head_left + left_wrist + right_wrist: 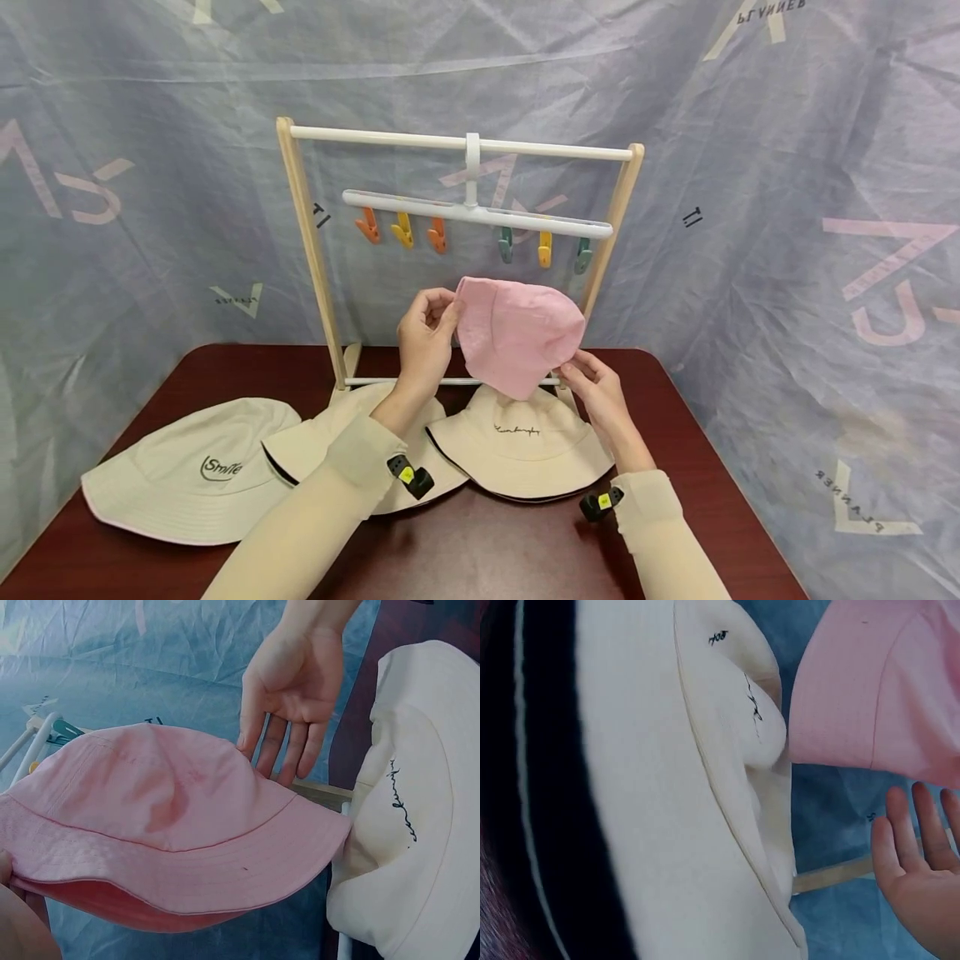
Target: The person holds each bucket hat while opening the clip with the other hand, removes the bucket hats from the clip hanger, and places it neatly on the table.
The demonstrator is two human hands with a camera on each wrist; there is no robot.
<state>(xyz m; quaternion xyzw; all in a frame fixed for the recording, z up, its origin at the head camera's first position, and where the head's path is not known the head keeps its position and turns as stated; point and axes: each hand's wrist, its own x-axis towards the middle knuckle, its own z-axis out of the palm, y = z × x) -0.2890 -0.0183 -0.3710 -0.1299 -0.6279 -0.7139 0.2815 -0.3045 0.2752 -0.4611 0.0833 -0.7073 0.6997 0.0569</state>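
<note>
In the head view a pink bucket hat (pixel 517 329) is held up sideways in front of a small rack. My left hand (pixel 427 337) pinches the hat's brim between thumb and fingers. At the other end, my right hand (pixel 600 396) touches the crown with its fingertips, its fingers nearly straight in the right wrist view. The brim opening faces left, toward my left hand. Below the pink hat lies a cream bucket hat (pixel 525 450) with dark script and a dark underside, overlapping the rack's foot in view.
A white hanger (pixel 420 204) with several orange, yellow and green clips hangs from the rack's top bar (pixel 375 137). Another cream hat (pixel 405 492) lies behind my left forearm, and a pale hat reading "Smile" (pixel 180 475) sits at left on the dark red table (pixel 517 550).
</note>
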